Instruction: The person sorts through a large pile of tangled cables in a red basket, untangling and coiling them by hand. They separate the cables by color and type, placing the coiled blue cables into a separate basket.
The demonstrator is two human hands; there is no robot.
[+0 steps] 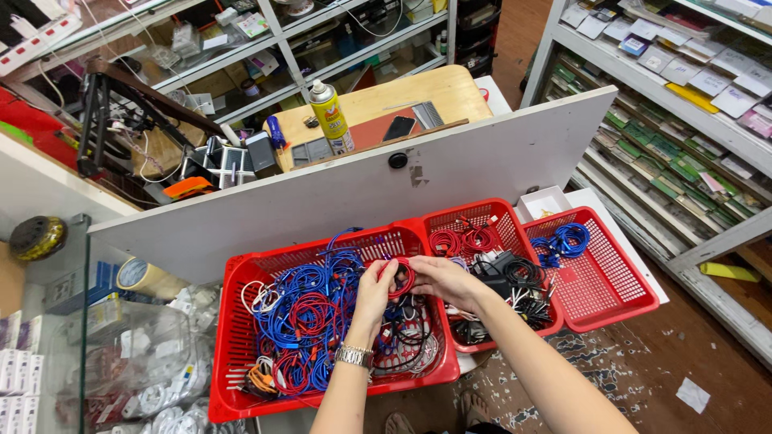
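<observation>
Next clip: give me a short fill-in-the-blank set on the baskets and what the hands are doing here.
1. Both hands, left hand and right hand, hold a coiled cable whose colour is ____.
2. The wristwatch sits on the ____ wrist.
3. The number of red baskets in the row is ____.
4. The right-hand basket holds only a small bundle of ____ cable.

Missing words: red; left; three; blue
</observation>
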